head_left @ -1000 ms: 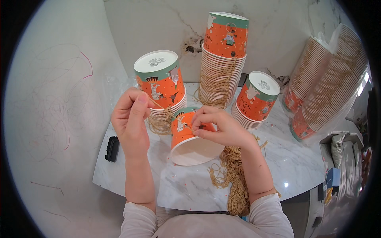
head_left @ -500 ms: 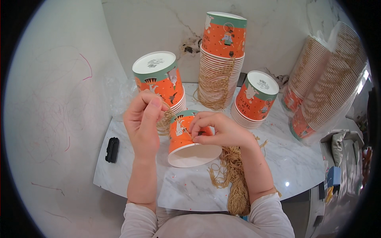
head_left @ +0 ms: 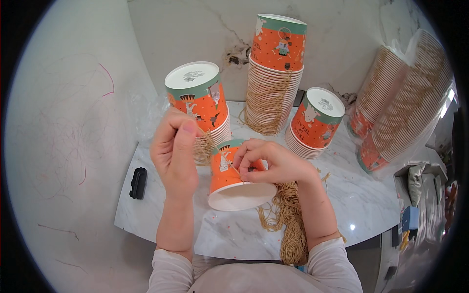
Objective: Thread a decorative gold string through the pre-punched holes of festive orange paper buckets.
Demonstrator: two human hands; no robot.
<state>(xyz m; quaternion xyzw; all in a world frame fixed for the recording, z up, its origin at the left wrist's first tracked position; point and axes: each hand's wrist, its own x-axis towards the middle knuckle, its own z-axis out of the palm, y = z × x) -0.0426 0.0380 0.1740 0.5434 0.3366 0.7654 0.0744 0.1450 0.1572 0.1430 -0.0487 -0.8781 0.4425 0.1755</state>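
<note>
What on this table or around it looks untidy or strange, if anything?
Two things, mildly. The white wall on the left carries red and dark scribbles, which look like stray marks. On the table, the pile of string beside the right forearm looks messy, with loose ends spreading.

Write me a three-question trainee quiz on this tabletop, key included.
1. True or false: the black case lies right of the loose tan bundle.
2. Which unbagged cup stack is tallest: A left, B middle, C right?
3. Fill in: the left hand pinches a tan ____ slanting down to the right hand, at the tilted cup.

Key: 1 false; 2 B, the middle stack; 3 cord.
</note>
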